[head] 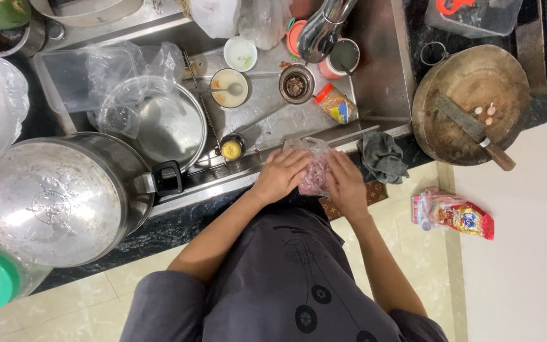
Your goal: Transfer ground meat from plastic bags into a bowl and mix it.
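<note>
Head view: left hand [280,174] and right hand [347,185] both clasp a clear plastic bag of pinkish, probably meaty, contents [314,170] at the steel sink's front rim [223,180]; gentle, even pressure seems wise.

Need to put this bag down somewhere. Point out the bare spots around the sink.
Both hands, left hand and right hand, hold the clear bag at the sink's front edge. Bare steel shows on the sink's right side, beside the faucet. The round chopping board has bare room below the cleaver. Bowls and a basin crowd the sink's left.
</note>
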